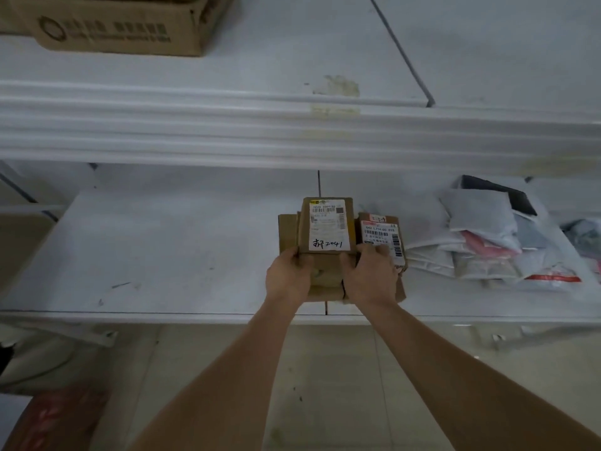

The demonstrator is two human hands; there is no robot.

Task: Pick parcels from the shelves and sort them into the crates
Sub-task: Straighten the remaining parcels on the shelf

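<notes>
Two hands reached onto the lower shelf [162, 249] of a white rack. At least three brown cardboard parcels sat bunched near its front edge: a top parcel [327, 226] with a white label and handwritten marks, a second labelled parcel [382, 237] touching it on the right, and a lower box [287, 232] under them; how many more lay beneath could not be told. The top parcel's long axis ran front to back, its label facing up. The left hand [287, 276] gripped the stack's near left corner and the right hand [370, 276] clasped its near right side, fingers curled on cardboard. A heap of poly mailers [487, 242] lay just to the right. One large carton [123, 24] stood on the upper shelf [292, 53].
</notes>
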